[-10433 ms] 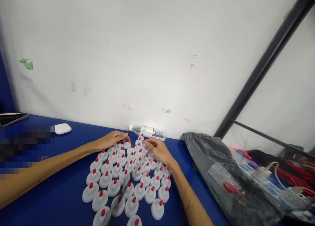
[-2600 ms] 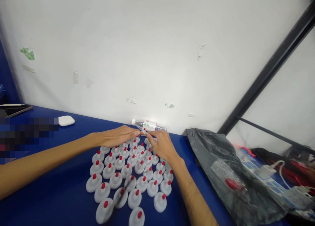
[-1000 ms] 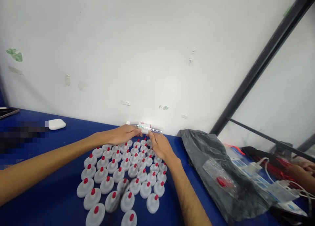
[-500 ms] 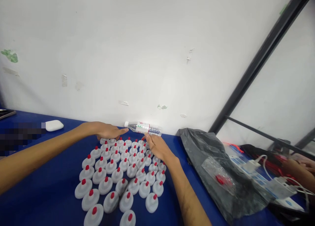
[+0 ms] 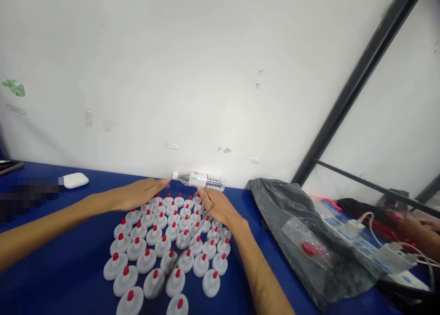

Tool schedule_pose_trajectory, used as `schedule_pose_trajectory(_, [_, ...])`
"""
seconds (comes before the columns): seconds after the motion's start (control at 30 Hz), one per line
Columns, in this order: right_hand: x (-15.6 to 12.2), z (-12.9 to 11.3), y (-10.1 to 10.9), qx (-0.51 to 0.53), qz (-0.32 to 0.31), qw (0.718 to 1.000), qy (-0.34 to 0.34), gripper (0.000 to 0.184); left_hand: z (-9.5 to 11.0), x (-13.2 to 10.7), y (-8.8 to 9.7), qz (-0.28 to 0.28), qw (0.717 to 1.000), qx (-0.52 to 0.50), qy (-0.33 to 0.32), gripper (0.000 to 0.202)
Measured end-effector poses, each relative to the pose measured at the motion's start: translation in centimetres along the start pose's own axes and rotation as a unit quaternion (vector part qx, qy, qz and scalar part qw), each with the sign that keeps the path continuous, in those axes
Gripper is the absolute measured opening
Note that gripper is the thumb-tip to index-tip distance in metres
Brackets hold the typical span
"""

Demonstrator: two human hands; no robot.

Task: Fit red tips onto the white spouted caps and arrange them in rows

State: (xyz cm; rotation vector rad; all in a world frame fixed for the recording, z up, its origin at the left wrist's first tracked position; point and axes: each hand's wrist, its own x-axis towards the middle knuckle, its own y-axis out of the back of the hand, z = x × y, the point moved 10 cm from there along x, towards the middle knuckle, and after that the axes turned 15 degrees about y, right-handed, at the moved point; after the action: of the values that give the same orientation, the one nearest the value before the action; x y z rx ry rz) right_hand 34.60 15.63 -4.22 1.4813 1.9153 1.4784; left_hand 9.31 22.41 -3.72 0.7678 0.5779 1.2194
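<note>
Head view: left hand [image 5: 139, 195] has slid back along the far row of white caps [image 5: 165, 241] on the counter [image 5: 68, 260], fingers spread flat; right hand [image 5: 215, 205] stays flat, open (nothing pinched).

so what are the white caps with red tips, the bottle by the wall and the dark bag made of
Caps: likely moulded plastic, matt white bases with red tips, all alike. Bottle: clear thin plastic, see-through and glinting, printed label. Bag: thin grey plastic film, crinkled, slightly sheer, with a faint sheen.
</note>
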Motion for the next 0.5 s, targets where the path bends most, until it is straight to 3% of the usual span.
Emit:
schedule_pose_trajectory(0.1, [0.0, -0.1, -0.1, 0.032, 0.011, 0.999, -0.006, 0.033, -2.0, -2.1, -0.3, 0.02, 0.997, -0.068, 0.005, 0.083])
schedule_pose_trajectory(0.27, [0.1, 0.4, 0.1, 0.123, 0.066, 0.99, -0.018, 0.049, -4.9, -4.1, -0.8, 0.04, 0.986, -0.161, 0.012, 0.081])
schedule_pose_trajectory(0.5, [-0.3, 6.2, 1.7, 0.261, 0.17, 0.946, -0.086, 0.086, -5.2, -4.6, -2.0, 0.034, 0.982, -0.187, 0.005, 0.076])
